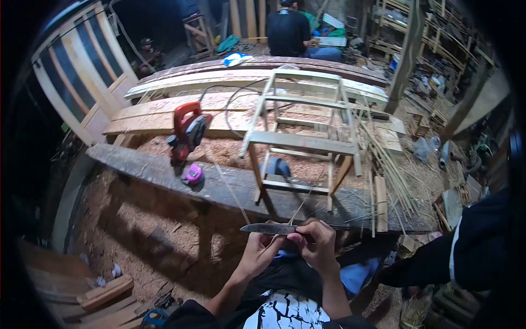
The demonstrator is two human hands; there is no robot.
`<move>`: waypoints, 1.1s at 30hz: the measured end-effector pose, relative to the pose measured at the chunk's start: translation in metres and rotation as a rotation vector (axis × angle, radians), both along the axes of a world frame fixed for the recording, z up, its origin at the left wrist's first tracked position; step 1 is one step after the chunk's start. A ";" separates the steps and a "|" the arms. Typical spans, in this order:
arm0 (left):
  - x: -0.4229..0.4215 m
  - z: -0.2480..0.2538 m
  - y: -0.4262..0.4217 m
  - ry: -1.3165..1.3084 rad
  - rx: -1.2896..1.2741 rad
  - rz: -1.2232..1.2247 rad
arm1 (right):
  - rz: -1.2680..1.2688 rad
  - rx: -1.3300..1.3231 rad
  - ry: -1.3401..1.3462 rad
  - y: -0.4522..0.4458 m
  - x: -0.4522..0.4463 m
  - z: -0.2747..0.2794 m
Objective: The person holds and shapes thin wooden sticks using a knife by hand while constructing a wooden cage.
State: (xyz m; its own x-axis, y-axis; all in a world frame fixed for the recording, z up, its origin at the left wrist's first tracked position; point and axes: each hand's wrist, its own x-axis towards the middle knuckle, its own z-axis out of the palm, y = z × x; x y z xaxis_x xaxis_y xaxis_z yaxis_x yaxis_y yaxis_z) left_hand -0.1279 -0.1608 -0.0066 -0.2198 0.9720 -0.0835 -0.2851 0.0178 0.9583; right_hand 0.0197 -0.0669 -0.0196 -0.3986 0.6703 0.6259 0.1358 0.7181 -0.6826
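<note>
One curled right hand point(318, 242) grips a likely light, stiff knife point(266, 228), best held there; the left hand point(258, 254) curls alongside, its hold unclear.

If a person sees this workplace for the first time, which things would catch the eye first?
Probably the pale wooden frame, right of centre, and the red power tool to its left. The bright pink round object on the dark plank also stands out. Below, the left hand and right hand meet at a dark blade.
</note>
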 end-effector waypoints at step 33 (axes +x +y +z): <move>-0.139 0.014 -0.200 0.029 -0.079 0.934 | 0.420 -0.080 -0.165 -0.028 -0.226 -0.037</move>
